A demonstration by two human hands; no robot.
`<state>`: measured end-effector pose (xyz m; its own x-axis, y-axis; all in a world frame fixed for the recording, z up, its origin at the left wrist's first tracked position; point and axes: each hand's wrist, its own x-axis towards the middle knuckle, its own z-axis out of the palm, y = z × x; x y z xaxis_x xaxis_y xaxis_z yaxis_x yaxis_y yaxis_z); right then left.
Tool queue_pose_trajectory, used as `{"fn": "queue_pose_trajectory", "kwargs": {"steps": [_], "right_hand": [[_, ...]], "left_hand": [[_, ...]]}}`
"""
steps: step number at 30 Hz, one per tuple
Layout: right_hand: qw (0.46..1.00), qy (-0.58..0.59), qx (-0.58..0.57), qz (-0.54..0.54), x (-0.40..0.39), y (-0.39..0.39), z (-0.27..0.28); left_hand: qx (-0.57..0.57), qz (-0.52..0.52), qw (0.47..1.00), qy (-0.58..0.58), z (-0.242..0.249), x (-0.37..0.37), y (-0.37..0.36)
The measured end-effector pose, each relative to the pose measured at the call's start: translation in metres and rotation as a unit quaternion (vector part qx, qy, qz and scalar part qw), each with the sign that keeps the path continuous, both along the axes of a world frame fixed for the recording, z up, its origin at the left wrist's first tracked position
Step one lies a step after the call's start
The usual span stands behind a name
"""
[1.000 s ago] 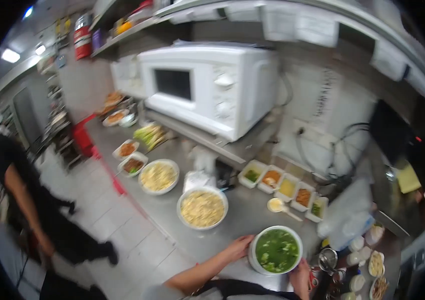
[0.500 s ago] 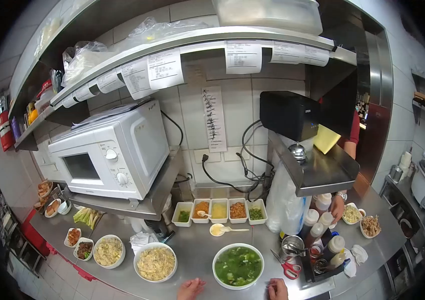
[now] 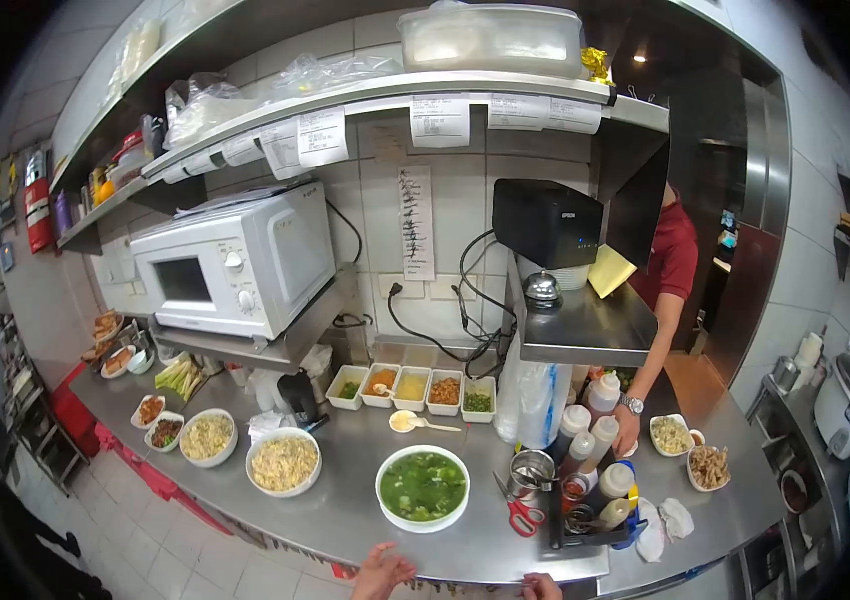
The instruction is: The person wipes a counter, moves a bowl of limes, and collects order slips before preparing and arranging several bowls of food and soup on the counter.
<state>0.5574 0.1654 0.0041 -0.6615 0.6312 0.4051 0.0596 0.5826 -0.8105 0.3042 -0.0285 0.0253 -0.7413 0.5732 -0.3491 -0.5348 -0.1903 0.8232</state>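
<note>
I've released soup bowl (image 3: 423,526), held second ago; sits on counter (image 3: 345,512). Left hand (image 3: 382,572), right hand (image 3: 542,587) empty, nearer; set-down seems done.

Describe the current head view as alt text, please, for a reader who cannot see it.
A white bowl of green soup stands on a steel counter, the person's left hand and right hand near the front edge, both off the bowl. Two bowls of yellowish food stand to its left, five containers behind it, and scissors and squeeze bottles to its right.
</note>
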Motion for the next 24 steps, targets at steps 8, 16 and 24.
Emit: {"fn": "queue_pose_trajectory", "kwargs": {"steps": [8, 16, 24], "right_hand": [[0.992, 0.005, -0.127, -0.009, 0.09, -0.008, -0.004], [0.988, -0.037, 0.05, 0.144, 0.07, 0.007, 0.046], [0.962, -0.023, 0.129, 0.24, 0.013, 0.007, 0.043]], "left_hand": [[0.03, -0.03, 0.999, 0.021, 0.003, 0.085, 0.027], [0.107, 0.059, 0.989, -0.083, -0.032, 0.144, -0.019], [0.174, 0.105, 0.965, -0.167, -0.049, 0.128, -0.044]]}}
